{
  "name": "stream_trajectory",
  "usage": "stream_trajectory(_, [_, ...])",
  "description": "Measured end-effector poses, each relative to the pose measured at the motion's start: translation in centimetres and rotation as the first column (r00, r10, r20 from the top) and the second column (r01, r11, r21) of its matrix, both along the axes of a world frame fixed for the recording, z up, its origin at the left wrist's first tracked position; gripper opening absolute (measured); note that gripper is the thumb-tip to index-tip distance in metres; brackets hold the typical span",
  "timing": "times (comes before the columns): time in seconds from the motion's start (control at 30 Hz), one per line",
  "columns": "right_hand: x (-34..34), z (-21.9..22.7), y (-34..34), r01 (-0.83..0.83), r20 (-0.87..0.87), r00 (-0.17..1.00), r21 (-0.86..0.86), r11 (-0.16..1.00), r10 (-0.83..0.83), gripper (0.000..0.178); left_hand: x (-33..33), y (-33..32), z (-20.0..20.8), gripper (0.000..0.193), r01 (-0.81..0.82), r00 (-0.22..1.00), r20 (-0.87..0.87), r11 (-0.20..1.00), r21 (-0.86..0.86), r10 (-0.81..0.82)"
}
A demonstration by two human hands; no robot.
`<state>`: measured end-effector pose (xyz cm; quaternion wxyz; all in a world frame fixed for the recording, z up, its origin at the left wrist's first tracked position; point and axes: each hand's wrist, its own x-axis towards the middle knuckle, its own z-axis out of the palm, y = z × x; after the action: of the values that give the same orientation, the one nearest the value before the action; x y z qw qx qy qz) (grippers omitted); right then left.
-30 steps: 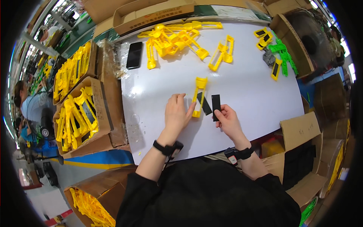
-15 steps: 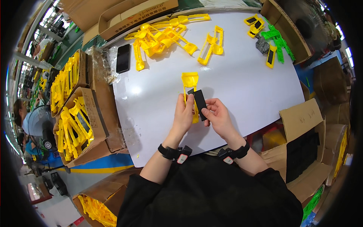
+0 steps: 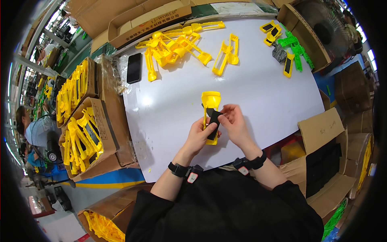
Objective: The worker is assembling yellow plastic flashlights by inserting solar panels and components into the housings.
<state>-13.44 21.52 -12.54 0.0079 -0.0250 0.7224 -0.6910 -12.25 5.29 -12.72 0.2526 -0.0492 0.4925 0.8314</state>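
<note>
Over the near middle of the white table I hold a yellow plastic frame, its cupped end pointing away from me. My left hand is closed around the frame's near part, thumb pressing on a flat black strip that lies over the frame's opening, slightly tilted. The thumb and fingers of my right hand pinch the strip's far right corner. A second dark piece shows behind the strip, partly hidden, and I cannot tell whether it is separate.
A pile of yellow frames and a black phone lie at the far left. Green parts sit far right. Boxes of yellow frames stand left; an open carton with black sheets stands right.
The frame has come nearer to me and slightly right. The black strip has gone from beside the frame to over its opening, and my left thumb now presses on it.
</note>
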Motion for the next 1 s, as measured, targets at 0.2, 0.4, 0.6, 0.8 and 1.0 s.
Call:
stream_trajectory(0.2, [2.4, 1.4, -1.7, -0.251, 0.355, 0.892, -0.125, 0.960, 0.279, 0.047, -0.2, 0.0, 0.4, 0.018, -0.185, 0.983, -0.021, 0.977, -0.108, 0.184])
stream_trajectory(0.4, [2.1, 0.8, -1.3, -0.297, 0.290, 0.917, 0.038, 0.954, 0.274, 0.043, -0.5, 0.3, 1.8, 0.014, -0.248, 0.969, 0.006, 0.967, -0.054, 0.249])
stream_trajectory(0.6, [2.3, 2.6, -1.3, -0.294, 0.384, 0.880, -0.017, 0.956, 0.278, 0.026, -1.1, 0.3, 0.3, 0.013, -0.215, 0.976, 0.009, 0.973, -0.086, 0.216])
stream_trajectory(0.8, [1.5, 1.7, -0.6, -0.217, 0.474, 0.807, -0.315, 0.924, 0.351, 0.023, -1.0, 0.4, 0.6, 0.016, -0.155, 0.987, -0.056, 0.973, -0.169, 0.147])
stream_trajectory(1.0, [2.1, 1.3, -1.5, -0.187, 0.371, 0.900, -0.151, 0.971, 0.231, 0.023, -1.1, 1.4, 1.3, 0.023, -0.312, 0.949, -0.008, 0.940, -0.136, 0.314])
